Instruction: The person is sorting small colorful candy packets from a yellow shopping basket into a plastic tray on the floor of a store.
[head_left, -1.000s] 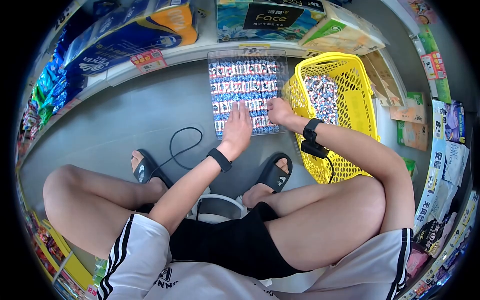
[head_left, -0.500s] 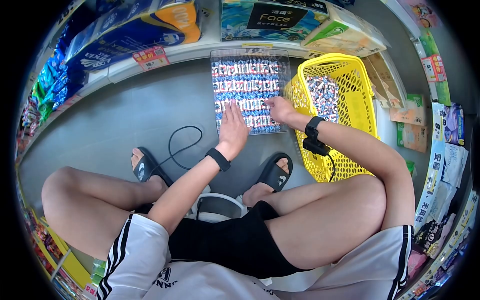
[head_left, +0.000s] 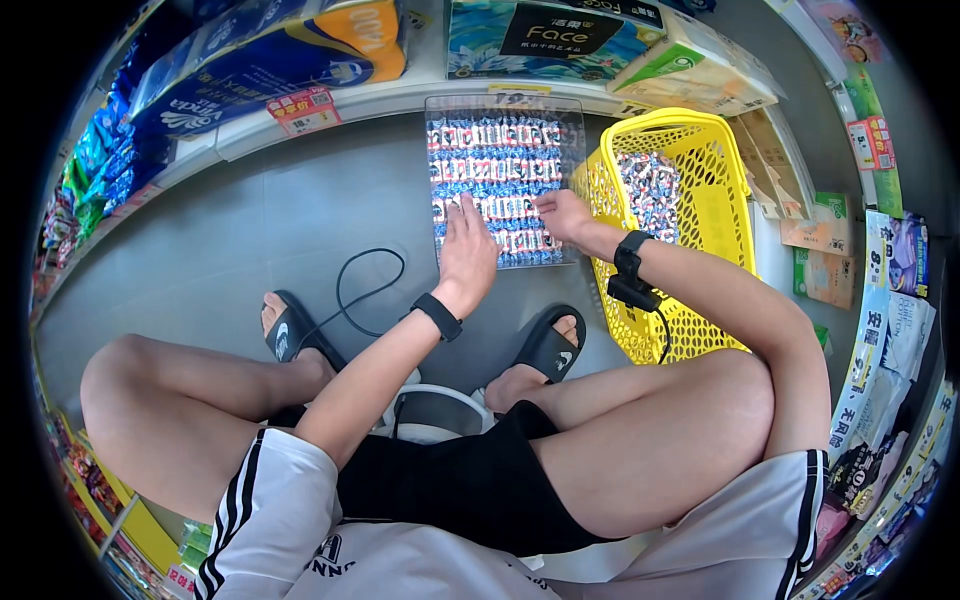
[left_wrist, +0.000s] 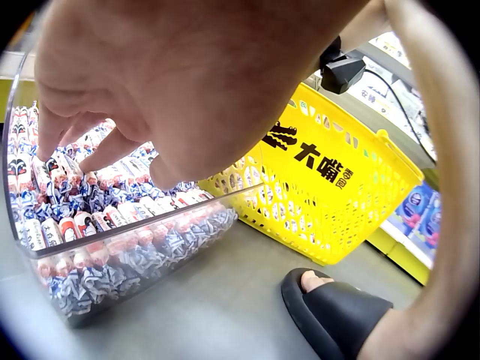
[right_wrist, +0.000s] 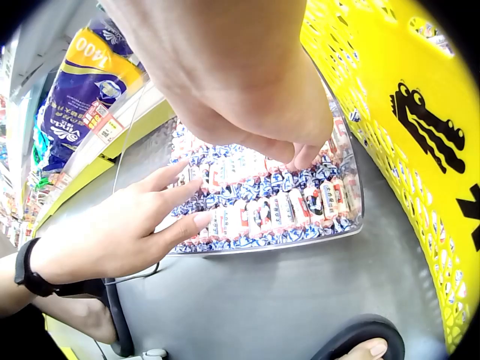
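Wrapped candies (head_left: 495, 172) with white middles and blue twisted ends lie in neat rows inside a clear plastic box (head_left: 505, 266) on the floor. My left hand (head_left: 468, 258) reaches over the box's near left part, fingers extended and touching the candies of a lower row. My right hand (head_left: 567, 217) is at the right end of that row, fingers bent down among the candies with the tips close together; I cannot tell whether a candy is pinched there. In the right wrist view, the back of the right hand (right_wrist: 240, 90) hides part of the rows.
A yellow basket (head_left: 715, 150) with loose candies (head_left: 650, 195) in it stands right of the box. Behind are a shelf edge (head_left: 385, 103) and tissue packs (head_left: 560, 40). A black cable (head_left: 341, 285) curls on the floor, and sandalled feet (head_left: 548, 345) flank the near side.
The view has shifted slightly, moving the box a little to the right in frame. My left hand stays on the lower rows; my right fingers have shifted slightly at the row's right end.
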